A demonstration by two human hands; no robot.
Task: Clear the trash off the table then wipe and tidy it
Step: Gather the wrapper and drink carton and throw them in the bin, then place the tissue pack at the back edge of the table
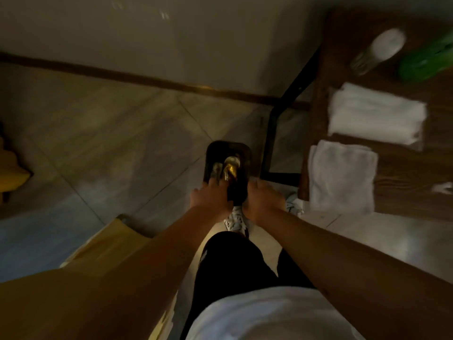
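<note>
A small black trash bin (241,149) stands on the floor beside the table leg, with shiny gold and silver wrappers (229,168) lying inside it. My left hand (210,198) grips the bin's near left rim and my right hand (263,200) grips its near right rim. To the right stands the wooden table (404,168). On it lie two folded white cloths (375,116) (340,177), a bottle with a white cap (380,49) and a green object (429,62).
The table's black metal leg (272,133) stands just right of the bin. A yellow chair seat (107,241) sits near my left arm, another yellow object (9,168) at the far left. My shoes (235,222) are behind the bin. A wall with a dark baseboard runs across the back.
</note>
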